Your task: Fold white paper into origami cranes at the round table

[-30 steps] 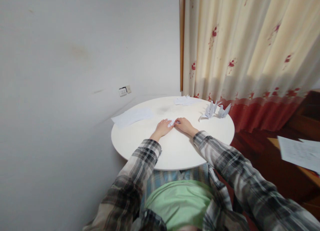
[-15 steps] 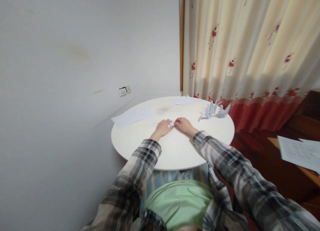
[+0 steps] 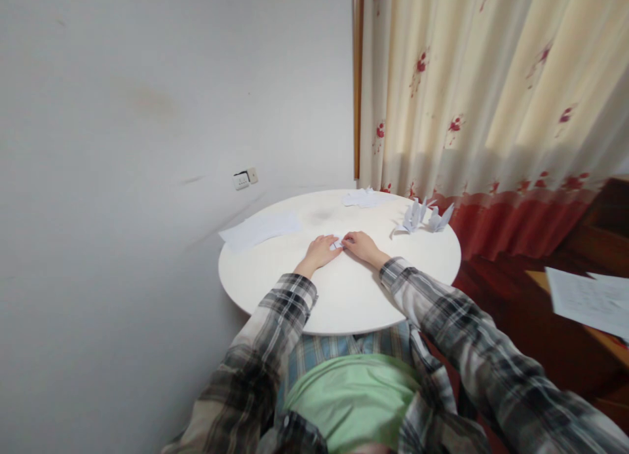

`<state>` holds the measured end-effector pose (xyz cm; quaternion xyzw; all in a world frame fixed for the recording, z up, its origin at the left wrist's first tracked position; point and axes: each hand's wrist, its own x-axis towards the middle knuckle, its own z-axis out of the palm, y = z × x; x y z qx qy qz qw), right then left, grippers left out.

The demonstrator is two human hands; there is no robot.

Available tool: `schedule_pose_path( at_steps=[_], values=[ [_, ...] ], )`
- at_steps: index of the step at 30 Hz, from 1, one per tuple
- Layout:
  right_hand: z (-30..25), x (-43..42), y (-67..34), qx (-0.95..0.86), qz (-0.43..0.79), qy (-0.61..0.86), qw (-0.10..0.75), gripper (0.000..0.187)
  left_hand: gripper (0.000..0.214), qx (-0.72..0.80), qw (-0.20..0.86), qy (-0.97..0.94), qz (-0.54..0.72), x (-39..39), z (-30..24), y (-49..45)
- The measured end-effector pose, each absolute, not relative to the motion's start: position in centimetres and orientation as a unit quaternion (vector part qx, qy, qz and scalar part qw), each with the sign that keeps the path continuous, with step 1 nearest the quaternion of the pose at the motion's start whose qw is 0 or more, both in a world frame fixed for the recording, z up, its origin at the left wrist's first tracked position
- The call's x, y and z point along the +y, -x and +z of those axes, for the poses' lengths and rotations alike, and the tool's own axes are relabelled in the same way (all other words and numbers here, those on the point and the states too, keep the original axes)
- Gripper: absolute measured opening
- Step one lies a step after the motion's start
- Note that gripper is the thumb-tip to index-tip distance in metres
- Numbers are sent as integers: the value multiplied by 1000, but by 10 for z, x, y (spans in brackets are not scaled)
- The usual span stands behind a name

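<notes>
A small folded piece of white paper (image 3: 337, 243) lies on the round white table (image 3: 339, 303), mostly covered by my fingers. My left hand (image 3: 321, 251) rests on its left side, fingers stretched out and pressing it to the tabletop. At the paper's right edge, my right hand (image 3: 362, 246) has its fingers curled together in a pinch on it. Folded paper cranes (image 3: 413, 217) stand to the right of my hands, close to the table's rim.
Flat white sheets (image 3: 260, 229) lie at the table's left, against the wall. More paper pieces (image 3: 366, 197) are at the far edge. Beyond the table hangs a flowered curtain (image 3: 472, 100). Printed sheets (image 3: 584, 298) rest on a wooden surface at the right.
My right fingers have shifted very slightly left along the paper. My left hand and everything else look the same.
</notes>
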<state>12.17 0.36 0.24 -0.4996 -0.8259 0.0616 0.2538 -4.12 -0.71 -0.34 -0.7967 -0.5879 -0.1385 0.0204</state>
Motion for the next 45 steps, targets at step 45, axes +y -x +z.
schedule_pose_path(
  at_steps=[45],
  values=[
    [6,0,-121,-828,70,504,234,28,49,-552,-27,811,-193,-8,-3,39]
  ],
)
